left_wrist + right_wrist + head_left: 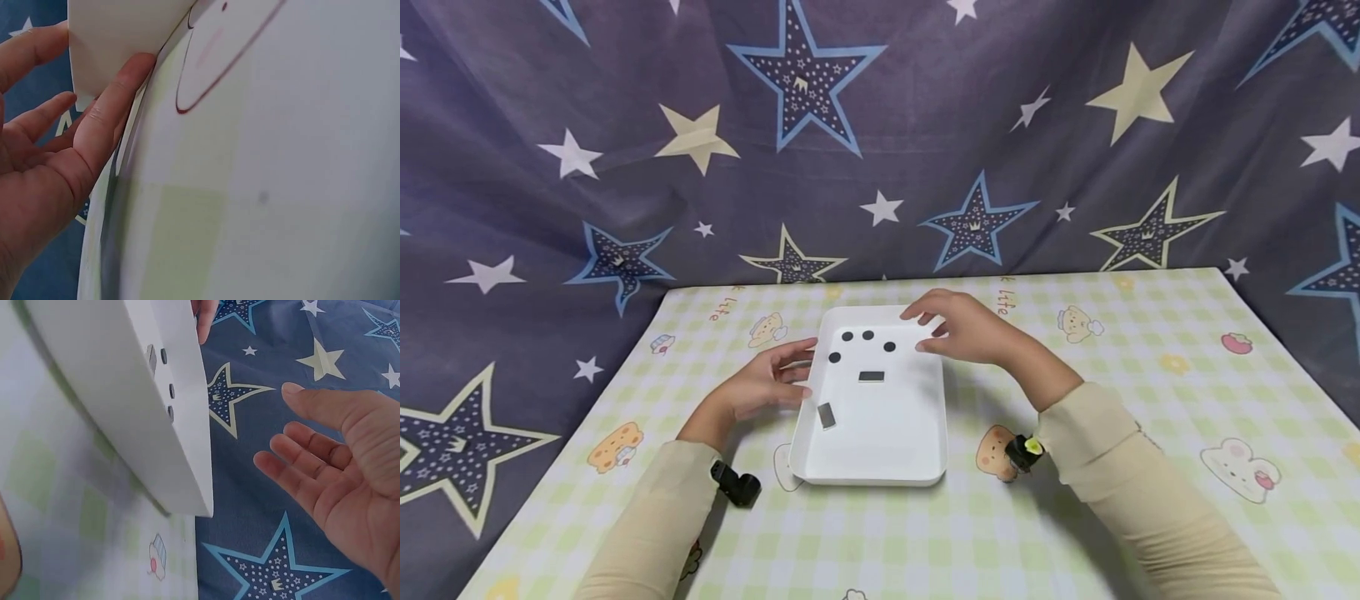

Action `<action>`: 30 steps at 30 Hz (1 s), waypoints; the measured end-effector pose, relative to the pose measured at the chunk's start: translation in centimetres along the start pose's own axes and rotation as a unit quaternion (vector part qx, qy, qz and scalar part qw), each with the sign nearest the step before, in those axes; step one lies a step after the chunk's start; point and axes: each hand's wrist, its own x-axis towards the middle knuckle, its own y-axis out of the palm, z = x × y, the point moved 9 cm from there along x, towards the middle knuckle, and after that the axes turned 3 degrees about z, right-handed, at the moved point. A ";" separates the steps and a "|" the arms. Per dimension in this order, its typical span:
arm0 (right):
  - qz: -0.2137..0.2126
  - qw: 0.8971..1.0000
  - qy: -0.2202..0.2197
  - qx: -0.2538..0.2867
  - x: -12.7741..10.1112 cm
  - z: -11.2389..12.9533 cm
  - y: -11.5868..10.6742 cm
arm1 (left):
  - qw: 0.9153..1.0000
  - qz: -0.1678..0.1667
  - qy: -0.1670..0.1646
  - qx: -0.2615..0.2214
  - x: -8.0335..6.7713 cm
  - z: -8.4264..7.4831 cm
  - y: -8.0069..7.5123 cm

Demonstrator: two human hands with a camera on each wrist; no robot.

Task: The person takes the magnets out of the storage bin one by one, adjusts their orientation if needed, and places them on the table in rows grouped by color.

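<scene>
On the checked tablecloth [1075, 500], left hand [763, 385] touches the white tray [880, 454], fingers straight; right hand [970, 327] hovers open above its far edge, so steadying seems the step; next, reaching the black pieces [868, 336] needs care

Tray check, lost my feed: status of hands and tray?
Left hand open, fingers touching tray edge. Right hand open, hovering over far corner. Six dark pieces inside. Nothing blocking.

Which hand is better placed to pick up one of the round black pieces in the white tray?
Probably the right hand. It hovers open over the far end of the tray, close to the round black pieces. The left hand rests against the tray's left edge, nearer the tilted grey block.
</scene>
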 end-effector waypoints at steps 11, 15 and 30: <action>-0.009 0.998 0.009 0.059 1.3 0.1 1.2 | 0.999 -0.018 -0.016 -0.020 0.1 0.5 -0.1; -0.006 0.998 0.006 0.060 1.9 0.2 1.8 | 0.999 -0.020 -0.019 -0.022 0.1 0.6 -0.1; 0.020 0.995 0.042 0.094 4.3 -2.0 4.6 | 0.998 -0.030 -0.035 -0.035 -0.2 0.8 -0.1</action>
